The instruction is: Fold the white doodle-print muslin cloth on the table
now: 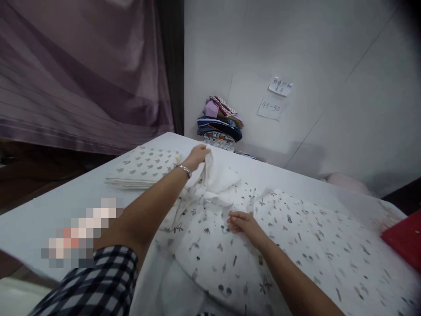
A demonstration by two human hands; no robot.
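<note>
A large white printed cloth (296,237) lies spread and rumpled over the white table (66,206). My left hand (197,157), with a bracelet on the wrist, reaches far forward and is closed on a bunched corner of that cloth, lifting it slightly. My right hand (241,221) rests on the cloth near its middle, fingers curled and pressing the fabric down. A folded white cloth with a heart print (144,166) lies flat to the left of my left hand.
A stack of folded colourful clothes (219,123) sits at the table's far edge against the white wall, below two paper notes (274,98). A red object (404,239) lies at the right edge. A purple curtain (82,79) hangs at left.
</note>
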